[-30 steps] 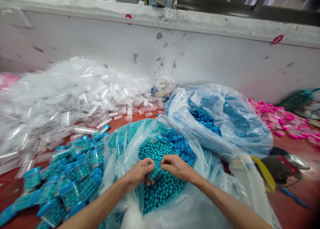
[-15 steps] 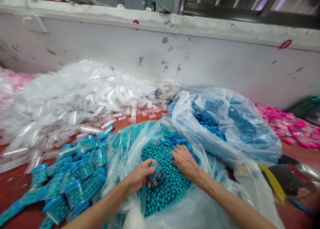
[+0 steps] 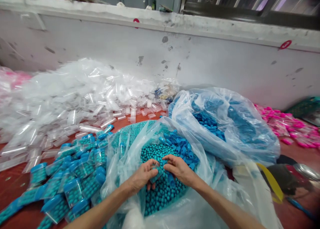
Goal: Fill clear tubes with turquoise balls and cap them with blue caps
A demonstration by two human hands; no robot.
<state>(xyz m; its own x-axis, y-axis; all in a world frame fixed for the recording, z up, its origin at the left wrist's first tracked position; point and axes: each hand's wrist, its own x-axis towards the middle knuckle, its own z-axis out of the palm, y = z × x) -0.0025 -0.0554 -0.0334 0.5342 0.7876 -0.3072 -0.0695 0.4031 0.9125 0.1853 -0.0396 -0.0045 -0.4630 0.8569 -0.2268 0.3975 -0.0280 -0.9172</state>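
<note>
My left hand (image 3: 145, 174) is closed around a small clear container (image 3: 155, 176) with teal beads in it, held over an open plastic bag (image 3: 130, 165). Facing it, my right hand (image 3: 178, 169) has its fingers curled in, with a blue cap (image 3: 171, 181) showing under them. Fingertips of both hands are close together but apart. Below them, loose teal beads (image 3: 162, 199) fill the bag. A heap of blue caps (image 3: 181, 145) lies on the beads at the bag's far right side.
Filled, blue-capped containers (image 3: 76, 192) lie piled at the left. Behind them rises a big heap of clear containers (image 3: 82, 92). A second bag (image 3: 240, 122) holds more blue caps. Pink pieces (image 3: 295, 125) lie at the right, on the red table (image 3: 297, 192). A wall (image 3: 112, 45) closes the back.
My right hand has come away from the blue cap heap, moving left and nearer to my left hand, with a blue cap under its fingers. My left hand has barely moved.
</note>
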